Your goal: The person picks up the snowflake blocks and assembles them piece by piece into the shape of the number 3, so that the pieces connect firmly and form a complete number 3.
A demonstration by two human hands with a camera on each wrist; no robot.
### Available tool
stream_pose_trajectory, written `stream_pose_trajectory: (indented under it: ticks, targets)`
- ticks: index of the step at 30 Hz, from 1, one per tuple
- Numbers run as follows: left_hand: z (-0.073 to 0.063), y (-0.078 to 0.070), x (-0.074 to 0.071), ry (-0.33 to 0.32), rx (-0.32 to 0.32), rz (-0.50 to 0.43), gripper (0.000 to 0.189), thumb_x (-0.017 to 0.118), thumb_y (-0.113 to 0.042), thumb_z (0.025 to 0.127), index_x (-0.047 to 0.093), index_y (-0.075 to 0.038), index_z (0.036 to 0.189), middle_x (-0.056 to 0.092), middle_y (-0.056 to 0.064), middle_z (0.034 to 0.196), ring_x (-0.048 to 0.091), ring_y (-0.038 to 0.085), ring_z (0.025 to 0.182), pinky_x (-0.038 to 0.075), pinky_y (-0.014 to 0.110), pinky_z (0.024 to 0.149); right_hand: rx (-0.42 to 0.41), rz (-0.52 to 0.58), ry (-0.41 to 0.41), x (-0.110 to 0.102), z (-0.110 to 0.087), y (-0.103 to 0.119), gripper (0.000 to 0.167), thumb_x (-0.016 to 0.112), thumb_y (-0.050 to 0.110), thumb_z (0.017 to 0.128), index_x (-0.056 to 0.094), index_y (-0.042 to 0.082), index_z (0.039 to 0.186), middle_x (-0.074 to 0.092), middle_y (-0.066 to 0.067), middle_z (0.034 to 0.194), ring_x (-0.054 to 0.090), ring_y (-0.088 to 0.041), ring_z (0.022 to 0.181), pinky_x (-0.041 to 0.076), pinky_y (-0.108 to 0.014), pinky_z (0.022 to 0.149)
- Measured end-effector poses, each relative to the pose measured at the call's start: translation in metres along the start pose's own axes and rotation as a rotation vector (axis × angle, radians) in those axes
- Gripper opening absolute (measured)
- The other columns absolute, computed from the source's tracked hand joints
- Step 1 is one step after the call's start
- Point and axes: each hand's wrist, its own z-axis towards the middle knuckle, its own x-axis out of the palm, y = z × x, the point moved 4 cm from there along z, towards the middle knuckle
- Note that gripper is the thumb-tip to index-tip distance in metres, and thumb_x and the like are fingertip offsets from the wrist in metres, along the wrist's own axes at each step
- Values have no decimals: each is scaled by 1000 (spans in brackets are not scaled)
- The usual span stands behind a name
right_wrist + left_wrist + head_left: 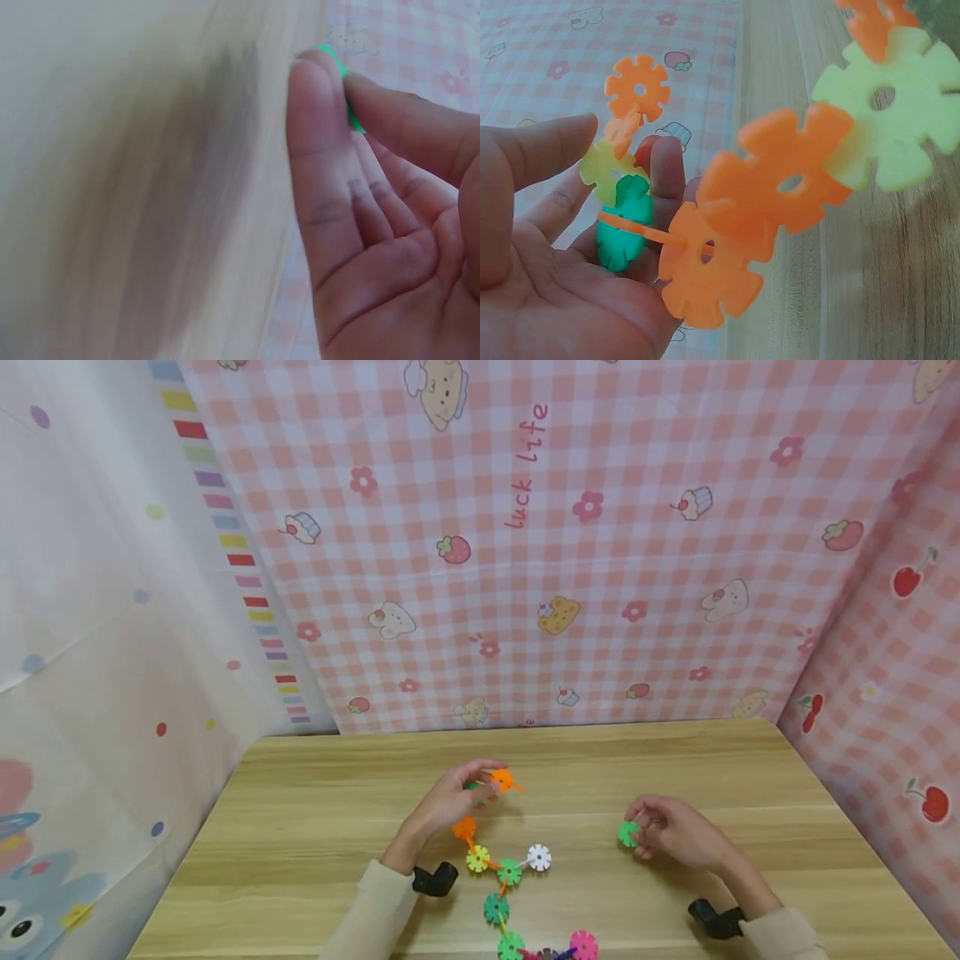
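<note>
My left hand (pixel 453 793) grips one end of a chain of notched plastic snowflake discs, above the left-middle of the table. In the left wrist view, a yellow disc (pixel 604 176) lies between thumb and fingers, and a green disc (pixel 621 232) rests against the curled fingers. An orange disc (pixel 637 88) sticks out past the fingertips. From the hand the chain runs through orange discs (pixel 712 262) to a pale yellow disc (pixel 477 858) and on toward the near edge. To the right, my right hand (pixel 678 832) pinches a single green disc (pixel 627 834) between thumb and fingertips.
The chain continues with a green disc (pixel 510 871), a white disc (pixel 538 857) branching right, a dark green disc (pixel 496 908) and a pink disc (pixel 583 945) at the bottom. A wooden table (pixel 337 777) lies below, with a checked cloth (pixel 600 668) hanging behind it.
</note>
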Motion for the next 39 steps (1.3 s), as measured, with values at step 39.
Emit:
stream_pose_trajectory:
  ticks: [39]
  targets:
    - [2,-10,5,-5,24,-11,33,58,-19,101,60,-22,133,65,7,112,62,41,105,54,52,90,-53,406,-314,79,78,44,24,57,-8,93,51,-14,116,70,-25,97,74,-24,80,60,-38,77]
